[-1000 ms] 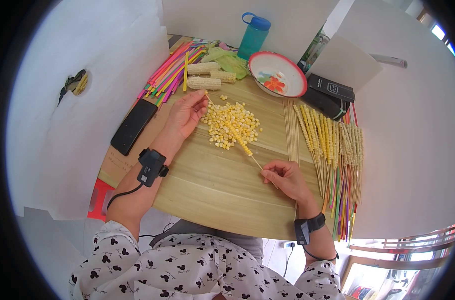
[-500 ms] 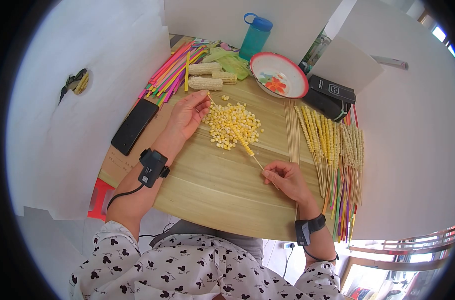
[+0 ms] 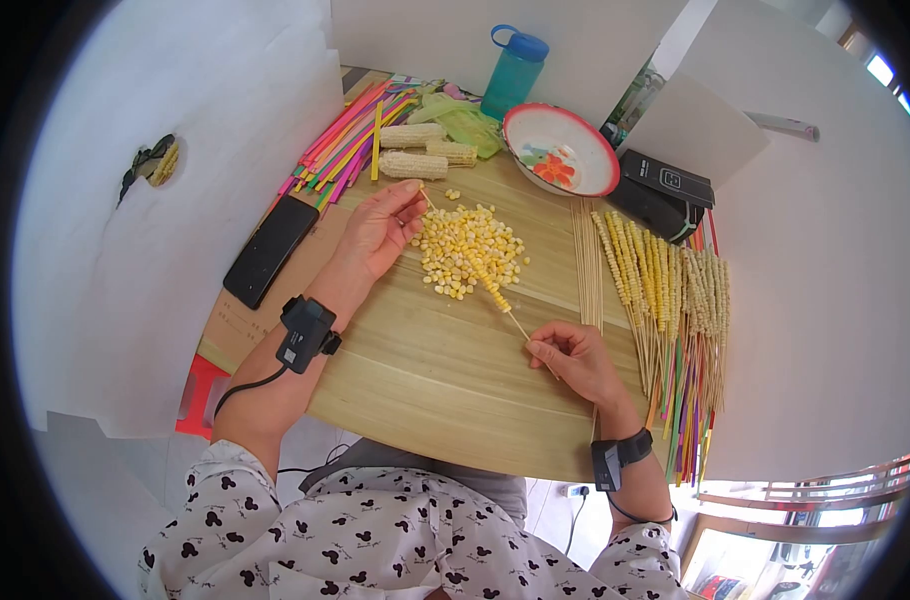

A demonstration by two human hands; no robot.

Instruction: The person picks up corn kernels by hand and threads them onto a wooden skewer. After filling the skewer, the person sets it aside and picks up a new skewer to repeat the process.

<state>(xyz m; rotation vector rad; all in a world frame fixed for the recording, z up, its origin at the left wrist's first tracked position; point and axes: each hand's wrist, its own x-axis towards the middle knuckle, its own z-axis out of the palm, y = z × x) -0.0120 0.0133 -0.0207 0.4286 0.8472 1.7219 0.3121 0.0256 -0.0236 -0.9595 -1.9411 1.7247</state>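
A thin stick (image 3: 518, 323) slants over a pile of loose yellow corn kernels (image 3: 450, 240), with kernels threaded along part of it. My right hand (image 3: 573, 360) pinches its lower, bare end between thumb and fingers. At the upper left of the pile, my left hand (image 3: 387, 225) has thumb and index finger pressed together at the stick's upper end. Its other fingers are curled. Whether a kernel sits between those fingertips is too small to tell. Bare corn cobs (image 3: 413, 165) lie just beyond my left hand.
Right of the pile are bare sticks (image 3: 586, 260) and rows of kernel-covered sticks (image 3: 660, 280). Behind stand a floral bowl (image 3: 560, 150), a blue bottle (image 3: 515, 75) and a black box (image 3: 660, 195). Left lie a phone (image 3: 271, 251) and colored strips (image 3: 345, 140).
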